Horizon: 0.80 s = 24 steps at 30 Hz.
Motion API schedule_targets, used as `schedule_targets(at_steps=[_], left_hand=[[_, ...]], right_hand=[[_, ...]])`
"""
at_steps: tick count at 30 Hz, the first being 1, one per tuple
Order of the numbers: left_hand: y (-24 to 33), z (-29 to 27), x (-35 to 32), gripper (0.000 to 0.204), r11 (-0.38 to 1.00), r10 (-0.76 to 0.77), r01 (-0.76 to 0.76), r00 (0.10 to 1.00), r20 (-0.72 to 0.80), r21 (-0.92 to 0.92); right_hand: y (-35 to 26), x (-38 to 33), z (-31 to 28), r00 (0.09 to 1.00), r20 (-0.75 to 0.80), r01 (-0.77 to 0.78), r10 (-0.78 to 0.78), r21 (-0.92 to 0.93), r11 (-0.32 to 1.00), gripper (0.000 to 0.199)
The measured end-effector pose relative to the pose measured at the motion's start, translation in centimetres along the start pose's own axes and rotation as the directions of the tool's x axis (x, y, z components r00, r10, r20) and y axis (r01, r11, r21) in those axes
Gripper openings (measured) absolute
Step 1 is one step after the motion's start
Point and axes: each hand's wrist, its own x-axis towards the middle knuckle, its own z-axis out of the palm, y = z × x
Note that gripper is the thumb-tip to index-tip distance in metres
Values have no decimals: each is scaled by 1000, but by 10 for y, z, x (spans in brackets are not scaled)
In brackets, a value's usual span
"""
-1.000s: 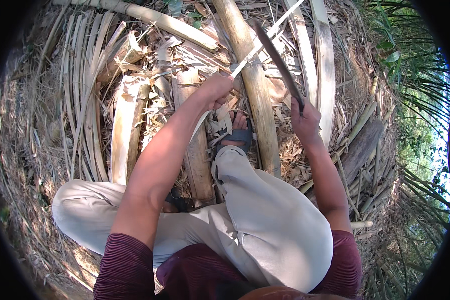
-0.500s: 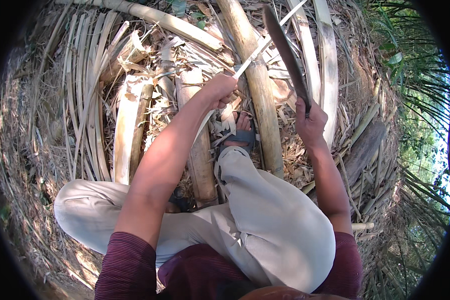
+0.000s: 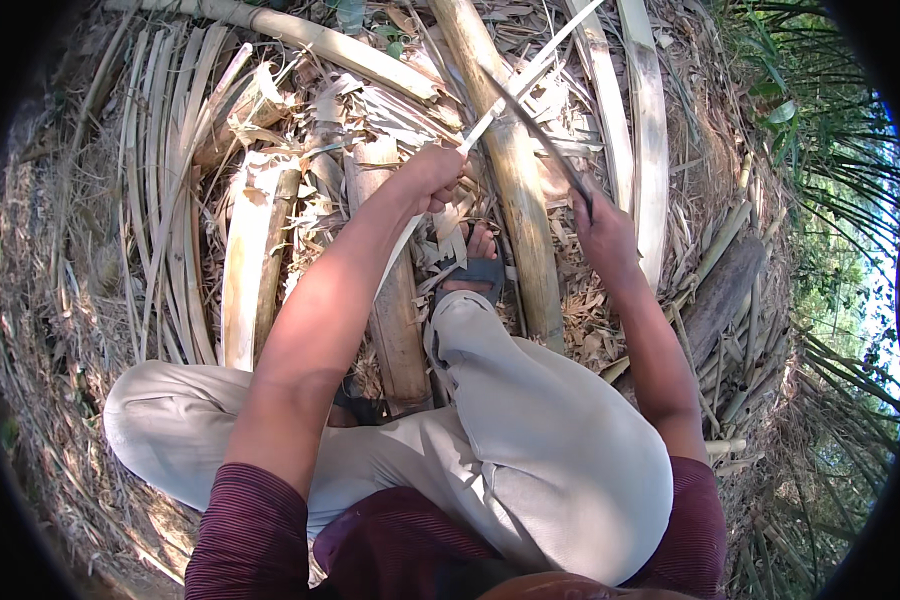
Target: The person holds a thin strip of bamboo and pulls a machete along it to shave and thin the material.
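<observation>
My left hand is closed round a long, pale bamboo strip. The strip slants up and to the right beyond my fist, and its other end trails back under my left forearm. In my right hand I grip the handle of a dark-bladed machete. The blade points up and to the left and crosses the strip just ahead of my left hand; whether it touches the strip I cannot tell. Beneath the crossing lies a thick bamboo pole, running away from me beside my sandalled foot.
Split bamboo lengths lie at the far right. Several thin strips are heaped on the left, near a cut bamboo piece. Another pole crosses the far side. Shavings cover the ground, and green fronds stand at the right edge.
The machete has swung down and to the left, from standing nearly upright on the right to lying across the strip. My left hand keeps its hold and has barely shifted.
</observation>
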Motion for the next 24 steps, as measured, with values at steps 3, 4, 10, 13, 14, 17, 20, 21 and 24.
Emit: schedule_targets(at_steps=[3, 4, 10, 13, 14, 17, 20, 21, 24], left_hand=[[2, 8, 0, 40, 1000, 3, -4, 1000, -15, -26], [5, 9, -1, 41, 999, 15, -17, 999, -41, -46], [-12, -4, -3, 40, 999, 0, -1, 1000, -13, -37], [-9, -7, -2, 40, 998, 12, -11, 1000, 21, -61], [-9, -8, -3, 40, 997, 15, -12, 999, 35, -75], [1, 5, -7, 40, 1000, 8, -7, 1000, 28, -26], [4, 12, 6, 39, 999, 8, -9, 1000, -30, -47], [0, 16, 4, 39, 997, 15, -20, 998, -59, -76], [4, 13, 4, 40, 998, 33, -37, 996, -84, -55]], right_hand=[[16, 10, -3, 972, 220, -26, 78, -229, 973, 28], [5, 24, -11, 959, 248, -102, 140, -159, 982, 29], [-43, 18, -24, 870, 234, -481, 433, 220, 848, 38], [-56, 22, -22, 988, -14, -149, 153, 166, 975, 29], [-59, 24, -19, 994, -109, -16, 29, 115, 993, 27], [-25, 20, -1, 984, -98, 149, -147, 16, 989, 23], [6, 27, 11, 976, 208, 2, 60, -285, 959, 24], [7, 23, 8, 973, 209, -44, 93, -231, 972, 30], [-17, 35, -7, 885, 314, -345, 344, -53, 937, 35]])
